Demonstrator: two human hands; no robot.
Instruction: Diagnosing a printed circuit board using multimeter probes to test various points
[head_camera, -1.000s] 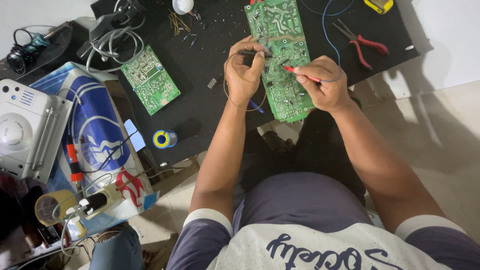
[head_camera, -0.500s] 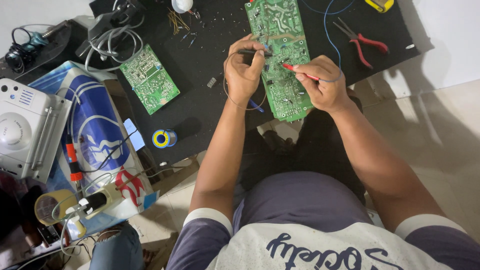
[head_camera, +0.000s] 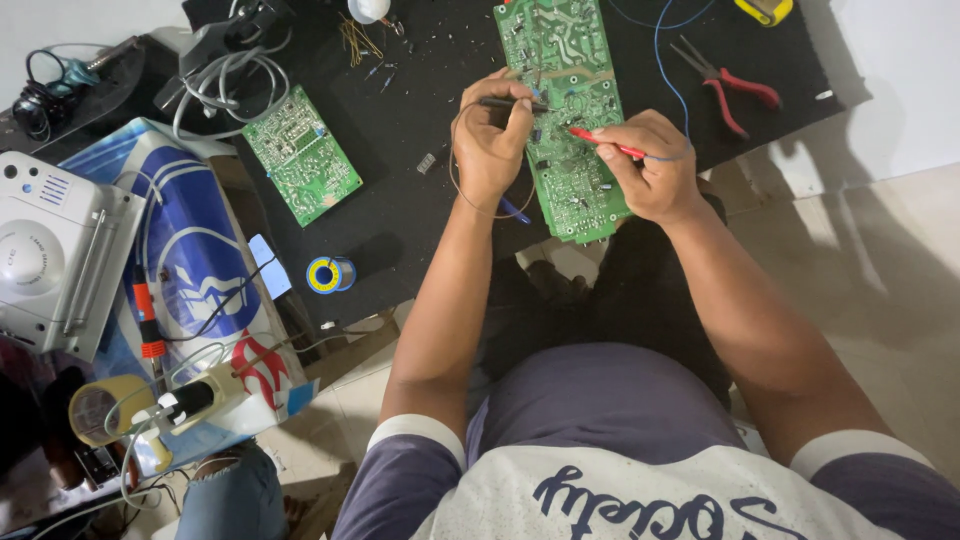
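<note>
Probes on a long green circuit board (head_camera: 563, 110), one in each hand, over a black mat (head_camera: 420, 110).

The left hand (head_camera: 490, 145) has its fingers pinched together on a black probe (head_camera: 512, 103), laid nearly flat so the tip meets the board's left edge; the right hand (head_camera: 650, 165) has its fingers clamped on a red probe (head_camera: 605, 143), angled in from the right so both tips land close together mid-board. The board lies lengthwise away from the person, its near end overhanging the mat toward the lap, which keeps both wrists resting beside it. A smaller green circuit board (head_camera: 300, 155) lies well apart to the left, a solder spool (head_camera: 328, 274) near the mat's edge, and red-handled pliers (head_camera: 728, 80) to the right, within reach.
</note>
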